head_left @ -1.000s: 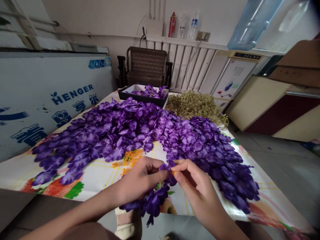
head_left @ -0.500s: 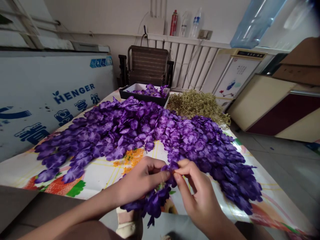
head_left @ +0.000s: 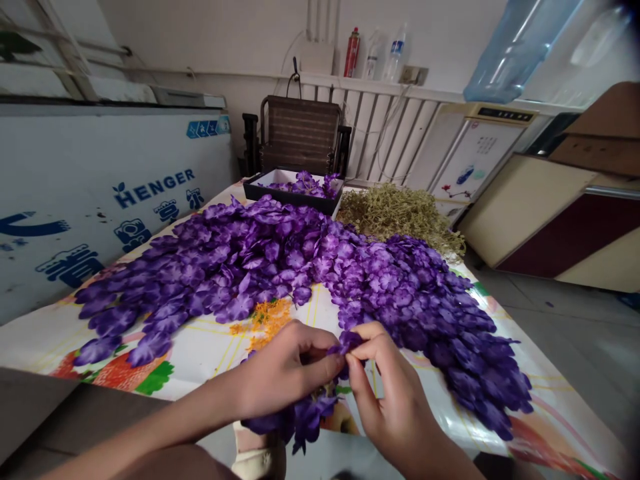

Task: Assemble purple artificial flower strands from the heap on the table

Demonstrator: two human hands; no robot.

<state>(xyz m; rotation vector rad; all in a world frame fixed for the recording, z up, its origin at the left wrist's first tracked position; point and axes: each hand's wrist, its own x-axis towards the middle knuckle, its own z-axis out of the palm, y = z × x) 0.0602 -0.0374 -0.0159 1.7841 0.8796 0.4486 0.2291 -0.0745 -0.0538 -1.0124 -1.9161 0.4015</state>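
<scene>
My left hand (head_left: pixel 295 367) is closed on a bunch of purple artificial flowers (head_left: pixel 307 420), whose blossoms hang below the palm over the table's front edge. Its thumb and forefinger pinch near a purple petal piece (head_left: pixel 349 341) at the top. Fingertips of my right hand (head_left: pixel 387 393) grip that same petal piece from the other side, so the two hands almost meet. The stem is mostly hidden by the fingers. Behind the hands, a large heap of loose purple petal pieces (head_left: pixel 250 253) spreads across the table, with small orange flower centres (head_left: pixel 270 320) near my left hand.
A patterned tablecloth (head_left: pixel 200 350) covers the table. At the back stand a dark shallow box (head_left: pixel 293 197) with purple flowers and a pile of greenish-yellow stems (head_left: pixel 400 213). Beyond are a folding chair (head_left: pixel 303 133), a white freezer (head_left: pixel 100 167) and a water dispenser (head_left: pixel 473 153).
The petal piece between my fingertips has turned and now sits higher and flatter. Both hands have shifted slightly, and the whole view has moved a little.
</scene>
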